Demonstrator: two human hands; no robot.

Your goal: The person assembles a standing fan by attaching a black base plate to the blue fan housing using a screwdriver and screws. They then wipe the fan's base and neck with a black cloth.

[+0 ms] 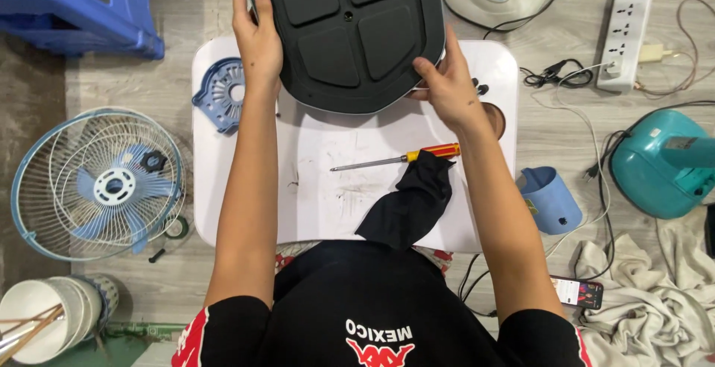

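Both of my hands hold a large dark grey plastic base plate [346, 28] with raised rounded panels, tilted above the far end of a small white table [328, 188]. My left hand [257, 39] grips its left edge. Its lower right rim is pinched by my right hand [447, 84]. A screwdriver [395, 160] with a red and yellow handle lies on the table below the plate. A black cloth [410, 203] lies beside the handle, draped towards me.
A blue round motor cover [220, 93] sits at the table's left edge. On the floor are a fan guard with blue blades [100, 184], a blue stool [82, 6], a blue cylinder part [551, 199], a teal fan body [659, 162], a power strip [629, 24], a phone [577, 291] and rags [648, 307].
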